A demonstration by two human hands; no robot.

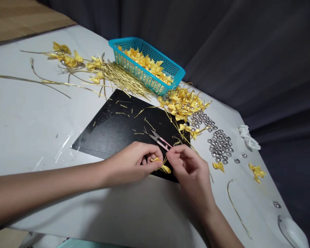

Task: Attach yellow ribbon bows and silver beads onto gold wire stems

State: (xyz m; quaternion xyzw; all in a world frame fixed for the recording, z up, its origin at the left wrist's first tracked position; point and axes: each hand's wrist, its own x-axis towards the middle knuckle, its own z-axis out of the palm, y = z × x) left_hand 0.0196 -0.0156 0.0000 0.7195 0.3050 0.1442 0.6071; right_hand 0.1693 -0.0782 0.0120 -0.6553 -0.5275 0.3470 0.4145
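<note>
Holding yellow ribbons (147, 63) is a basket (179, 76) (turquoise).

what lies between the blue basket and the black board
In the head view, a pile of thin gold cords lies between the blue basket and the black board.

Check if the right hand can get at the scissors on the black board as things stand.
Probably yes: the scissors lie close to the right hand, handles toward it, nothing seemingly between. Can't tell whether it holds anything.
</note>
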